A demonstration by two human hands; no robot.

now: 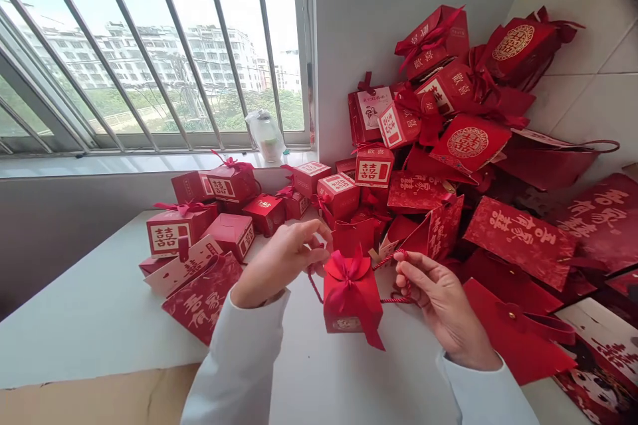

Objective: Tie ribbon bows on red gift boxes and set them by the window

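A small red gift box (pixel 351 309) stands upright on the white table between my hands. A red ribbon bow (pixel 349 287) is tied over its folded top, with one tail hanging down the front. My right hand (pixel 443 299) is closed, pinching the twisted red cord (pixel 396 300) that loops out from the box's right side. My left hand (pixel 289 255) is closed by the upper left corner of the box, its fingertips over the cord's left loop (pixel 315 284). Part of that loop is hidden behind the fingers.
Red gift boxes (pixel 182 232) and bags (pixel 199 299) lie on the left of the table (pixel 100 305). A tall heap of red boxes and bags (pixel 468 143) leans against the wall at right. Behind, a plastic-wrapped cup (pixel 266 136) stands on the sill of the barred window.
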